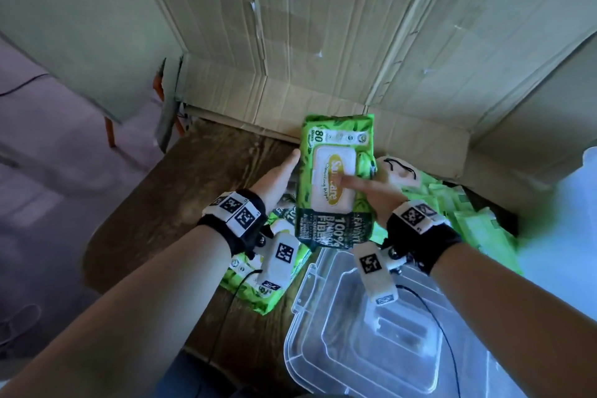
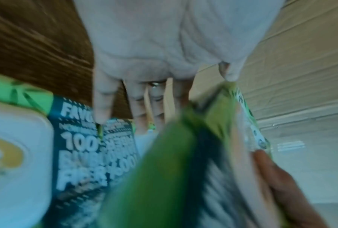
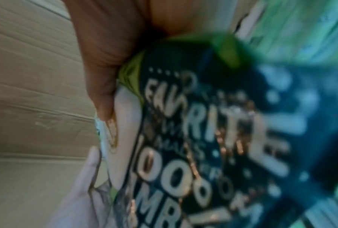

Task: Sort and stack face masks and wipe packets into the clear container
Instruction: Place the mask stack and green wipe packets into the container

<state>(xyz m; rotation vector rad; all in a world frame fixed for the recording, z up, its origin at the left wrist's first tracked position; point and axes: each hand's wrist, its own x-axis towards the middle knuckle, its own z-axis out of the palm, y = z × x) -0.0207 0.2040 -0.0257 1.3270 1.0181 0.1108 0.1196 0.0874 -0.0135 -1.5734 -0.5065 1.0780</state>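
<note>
A dark wood-grain tabletop [image 1: 168,203] is spreading out under and to the left of my grip. Creased cardboard sheets [image 1: 323,42] are standing just beyond my grip, leaning up as a wall, and more cardboard [image 1: 420,152] is lying flat past it on the right. Far off to the left of my grip, orange legs [image 1: 111,132] are showing on the pale floor [image 1: 38,171].

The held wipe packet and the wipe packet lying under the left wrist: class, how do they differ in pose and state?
The held wipe packet is raised between both hands, left hand and right hand; the lying wipe packet rests flat on the wooden table, ungripped. The held one shows its whole front; the lying one is partly hidden by the wrist. Both are green with white lids.
</note>
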